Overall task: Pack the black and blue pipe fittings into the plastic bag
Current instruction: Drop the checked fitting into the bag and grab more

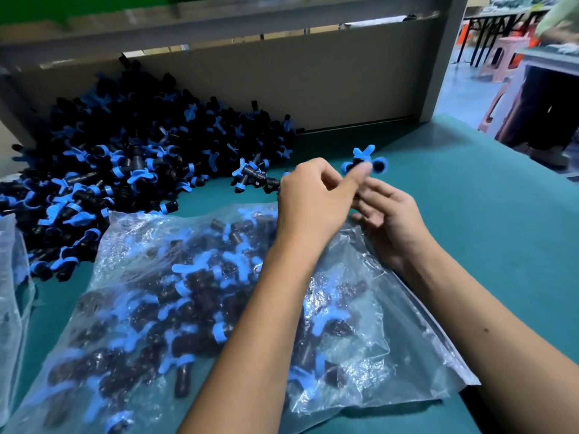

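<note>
One black and blue pipe fitting (pixel 365 158) is held up above the green table, pinched between the thumb of my left hand (pixel 313 202) and the fingertips of my right hand (pixel 393 222). My left fingers are curled, and my right hand's lower fingers hang loosely bent. Both forearms cross over a clear plastic bag (pixel 360 355) lying flat, holding several fittings, its open mouth toward the hands. A large loose pile of fittings (pixel 125 164) lies at the back left. Two stray fittings (pixel 250 175) sit just left of my left hand.
A beige upright panel (pixel 313 79) closes off the back of the green table (pixel 485 214). The edge of another plastic bag (pixel 12 277) shows at far left. Beyond the table's right edge are a pink stool (pixel 504 61) and a standing person's dark legs (pixel 545 114).
</note>
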The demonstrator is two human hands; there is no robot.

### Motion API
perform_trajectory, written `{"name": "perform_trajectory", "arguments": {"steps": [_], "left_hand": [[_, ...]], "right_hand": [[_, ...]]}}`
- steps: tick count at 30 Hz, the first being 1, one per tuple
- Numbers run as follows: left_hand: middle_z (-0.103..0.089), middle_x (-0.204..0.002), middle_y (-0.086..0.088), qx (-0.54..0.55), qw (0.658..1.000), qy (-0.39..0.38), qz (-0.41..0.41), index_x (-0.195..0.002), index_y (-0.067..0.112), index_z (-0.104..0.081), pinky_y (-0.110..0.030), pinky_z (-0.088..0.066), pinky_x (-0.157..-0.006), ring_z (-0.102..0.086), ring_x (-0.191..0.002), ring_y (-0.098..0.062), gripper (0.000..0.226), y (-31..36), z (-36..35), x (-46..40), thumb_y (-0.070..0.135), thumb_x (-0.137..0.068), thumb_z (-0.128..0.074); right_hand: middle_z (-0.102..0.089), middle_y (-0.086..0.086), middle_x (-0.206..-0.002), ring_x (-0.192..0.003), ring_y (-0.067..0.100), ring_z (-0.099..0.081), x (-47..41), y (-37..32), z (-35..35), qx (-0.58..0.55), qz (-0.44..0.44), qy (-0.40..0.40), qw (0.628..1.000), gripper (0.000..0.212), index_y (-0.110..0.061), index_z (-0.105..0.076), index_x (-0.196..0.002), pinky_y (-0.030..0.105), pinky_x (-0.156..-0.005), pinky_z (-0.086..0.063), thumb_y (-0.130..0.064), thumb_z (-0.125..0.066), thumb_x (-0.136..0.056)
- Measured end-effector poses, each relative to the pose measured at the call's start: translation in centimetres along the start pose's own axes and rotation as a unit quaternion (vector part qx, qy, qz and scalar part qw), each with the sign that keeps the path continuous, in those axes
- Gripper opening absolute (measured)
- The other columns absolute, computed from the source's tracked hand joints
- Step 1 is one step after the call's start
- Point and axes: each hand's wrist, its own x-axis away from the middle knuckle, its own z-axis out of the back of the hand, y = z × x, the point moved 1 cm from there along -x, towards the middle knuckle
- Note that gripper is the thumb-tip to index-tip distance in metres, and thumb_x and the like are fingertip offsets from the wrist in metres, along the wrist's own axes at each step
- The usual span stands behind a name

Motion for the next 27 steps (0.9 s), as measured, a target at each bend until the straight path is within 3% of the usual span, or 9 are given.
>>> {"name": "perform_trajectory", "arguments": {"steps": [3, 5, 9, 12, 15, 19, 23, 25, 27], "left_hand": [[-0.069, -0.101, 0.005, -0.265, 0.955, -0.125, -0.042, -0.097, 0.029, -0.072, -0.037, -0.046, -0.091, -0.049, -0.115, -0.024, 0.050, -1.2, 0.1, 0.2, 0.069, -0.069, -0.082], [-0.065, -0.095, 0.004, -0.303, 0.938, -0.168, -0.035, -0.088, 0.028, -0.076, -0.038, -0.041, -0.095, -0.042, -0.120, -0.027, 0.033, -1.7, -0.1, 0.5, 0.053, -0.071, -0.089], [-0.063, -0.063, 0.012, -0.148, 0.977, -0.156, -0.013, -0.059, 0.023, -0.069, -0.031, -0.050, -0.084, -0.062, -0.088, -0.017, 0.028, -1.6, 1.2, -0.2, 0.022, -0.078, -0.090], [-0.073, -0.081, -0.011, 0.127, 0.980, -0.153, -0.017, -0.067, 0.017, -0.070, -0.028, -0.049, -0.079, -0.060, -0.078, -0.015, 0.024, -1.5, 3.7, -0.9, 0.002, -0.081, -0.083], [-0.073, -0.081, -0.003, 0.309, 0.946, -0.097, -0.007, -0.074, 0.010, -0.068, -0.021, -0.054, -0.080, -0.066, -0.079, -0.010, 0.018, -1.8, 5.9, -1.2, -0.004, -0.084, -0.075], [-0.073, -0.076, 0.005, 0.349, 0.934, -0.076, -0.022, -0.077, 0.008, -0.067, -0.017, -0.054, -0.076, -0.067, -0.076, -0.004, 0.015, -1.6, 6.6, -1.2, -0.003, -0.085, -0.073], [-0.072, -0.082, -0.009, 0.268, 0.956, -0.097, -0.074, -0.078, 0.005, -0.071, -0.024, -0.052, -0.078, -0.062, -0.081, -0.016, 0.012, -0.9, 5.6, -0.9, -0.004, -0.083, -0.078], [-0.072, -0.083, -0.021, 0.197, 0.967, -0.139, -0.084, -0.079, 0.001, -0.074, -0.030, -0.049, -0.074, -0.059, -0.078, -0.022, 0.008, -0.7, 4.9, -0.7, -0.001, -0.083, -0.080], [-0.074, -0.083, -0.025, 0.140, 0.971, -0.180, -0.073, -0.083, -0.004, -0.076, -0.029, -0.047, -0.070, -0.057, -0.073, -0.020, 0.009, -0.8, 4.3, -0.4, 0.003, -0.085, -0.081]], "right_hand": [[-0.062, 0.014, -0.087, -0.063, 0.014, -0.050, -0.2, -0.9, 1.1, -0.160, -0.073, 0.052, 0.983, 0.015, -0.002, -0.057, -0.102, 0.019, -0.054, -0.045, -0.015, -0.048, -0.101], [-0.057, 0.013, -0.081, -0.062, 0.016, -0.044, -0.1, -1.2, 1.4, -0.214, -0.089, 0.060, 0.971, 0.018, -0.005, -0.054, -0.097, 0.019, -0.053, -0.041, -0.017, -0.042, -0.102], [-0.050, 0.008, -0.071, -0.059, 0.015, -0.036, 0.0, -1.7, 1.4, -0.201, -0.081, 0.078, 0.973, 0.018, -0.011, -0.050, -0.082, 0.021, -0.049, -0.027, -0.017, -0.039, -0.096], [-0.041, 0.002, -0.068, -0.053, 0.011, -0.030, 0.2, -2.6, 1.4, -0.100, -0.054, 0.063, 0.992, 0.016, -0.016, -0.047, -0.076, 0.023, -0.050, -0.012, -0.018, -0.038, -0.089], [-0.047, 0.004, -0.063, -0.051, 0.009, -0.030, 0.6, -2.9, 0.8, 0.107, -0.020, -0.046, 0.993, 0.015, -0.012, -0.064, -0.071, 0.022, -0.046, -0.014, -0.021, -0.059, -0.082], [-0.060, 0.019, -0.083, -0.076, 0.027, -0.048, 1.4, -1.9, -1.2, 0.262, 0.002, -0.141, 0.955, 0.010, 0.000, -0.071, -0.098, 0.032, -0.063, -0.040, 0.004, -0.064, -0.091], [-0.073, 0.013, -0.088, -0.077, 0.022, -0.068, 2.1, -0.6, -3.8, 0.380, 0.064, -0.197, 0.901, 0.016, -0.002, -0.071, -0.094, 0.039, -0.074, -0.059, -0.011, -0.080, -0.084], [-0.073, 0.013, -0.096, -0.087, 0.018, -0.066, 2.7, -0.1, -5.0, 0.346, 0.073, -0.176, 0.919, 0.058, 0.008, -0.066, -0.106, 0.034, -0.077, -0.053, -0.038, -0.087, -0.077], [-0.060, 0.036, -0.107, -0.094, 0.028, -0.053, 2.9, 0.1, -4.0, 0.270, 0.071, -0.123, 0.952, 0.099, 0.027, -0.046, -0.116, 0.051, -0.083, -0.044, -0.048, -0.089, -0.066]]}}
